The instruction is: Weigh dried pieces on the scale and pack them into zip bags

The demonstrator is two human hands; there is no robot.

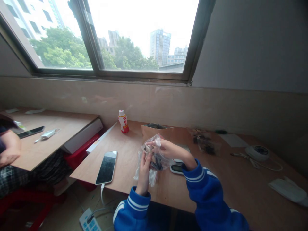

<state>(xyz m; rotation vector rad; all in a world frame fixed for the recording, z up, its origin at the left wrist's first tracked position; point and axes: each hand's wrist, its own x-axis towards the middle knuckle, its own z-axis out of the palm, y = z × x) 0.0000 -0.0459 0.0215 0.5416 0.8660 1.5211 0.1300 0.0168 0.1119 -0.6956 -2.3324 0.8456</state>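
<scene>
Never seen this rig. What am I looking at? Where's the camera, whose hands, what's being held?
This is one picture from a camera worn on a person's head, looking forward and down. There's no robot. The bare hands in blue striped sleeves are the wearer's: the left hand and right hand both hold a clear plastic bag with dark items inside. On the wooden table are a smartphone with a cable plugged in, a digital scale, a brown paper bag and a small bottle. Another person's hand shows at the left, by a separate table.
</scene>
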